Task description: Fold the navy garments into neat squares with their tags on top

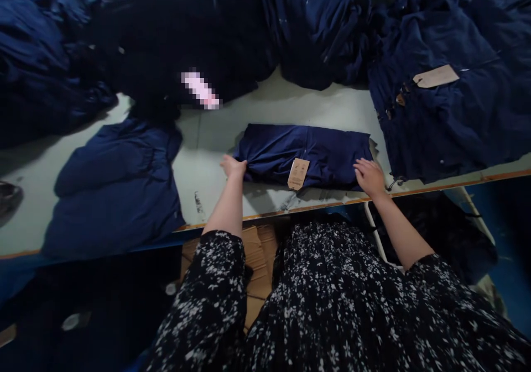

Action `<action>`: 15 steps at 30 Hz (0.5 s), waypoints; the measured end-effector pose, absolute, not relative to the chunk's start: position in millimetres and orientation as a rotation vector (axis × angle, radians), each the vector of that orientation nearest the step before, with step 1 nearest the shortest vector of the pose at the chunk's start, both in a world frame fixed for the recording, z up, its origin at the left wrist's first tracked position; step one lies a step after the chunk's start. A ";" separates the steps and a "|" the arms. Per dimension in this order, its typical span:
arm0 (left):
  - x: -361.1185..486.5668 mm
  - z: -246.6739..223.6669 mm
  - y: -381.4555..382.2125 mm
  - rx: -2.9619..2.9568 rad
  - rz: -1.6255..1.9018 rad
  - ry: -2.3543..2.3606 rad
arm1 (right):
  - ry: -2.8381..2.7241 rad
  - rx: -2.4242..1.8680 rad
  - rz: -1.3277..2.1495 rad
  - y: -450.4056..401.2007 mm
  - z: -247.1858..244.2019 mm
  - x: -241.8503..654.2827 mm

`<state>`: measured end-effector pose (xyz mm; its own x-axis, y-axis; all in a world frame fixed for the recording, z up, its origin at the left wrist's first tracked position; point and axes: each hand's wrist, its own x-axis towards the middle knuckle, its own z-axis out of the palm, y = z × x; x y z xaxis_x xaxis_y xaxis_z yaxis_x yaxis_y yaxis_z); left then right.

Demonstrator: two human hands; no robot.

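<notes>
A dark blue garment (327,148), folded into a long flat bundle, lies across the table in front of me. A brown cardboard tag (298,173) rests on its front side. At the bundle's left end, my left hand (234,166) is closed on the cloth, and creases spread from where it grips. Over the right end lies my right hand (370,178), its fingers stretched out and apart on the fabric. The undersides of both ends are hidden.
Another folded dark blue garment (116,189) lies at left. A larger tagged garment (448,112) spreads at right. Heaped blue clothing (323,29) lines the back of the pale table (219,140). Brown cardboard (259,256) shows below the table edge.
</notes>
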<state>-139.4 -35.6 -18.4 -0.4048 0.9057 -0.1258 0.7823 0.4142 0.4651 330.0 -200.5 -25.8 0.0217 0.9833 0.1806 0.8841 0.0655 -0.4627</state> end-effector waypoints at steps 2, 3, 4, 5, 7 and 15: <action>-127.7 -10.9 -43.9 1.661 0.426 2.370 | -2.118 -1.773 0.334 -197.9 -25.4 299.1; -120.8 -8.1 -46.6 1.804 0.392 2.341 | -2.219 -1.737 0.340 -196.2 -26.1 284.8; -114.4 -6.5 -48.4 1.957 0.334 2.257 | -2.306 -1.716 0.336 -194.6 -27.6 272.6; -109.1 -6.2 -49.7 2.076 0.248 2.157 | -2.374 -1.715 0.328 -193.3 -30.2 263.4; -103.5 -9.7 -52.4 2.175 0.049 2.014 | -2.452 -1.767 0.323 -192.5 -38.7 254.8; -116.6 -36.5 -80.0 2.148 -0.100 1.937 | -2.478 -1.862 0.489 -201.9 -62.8 276.5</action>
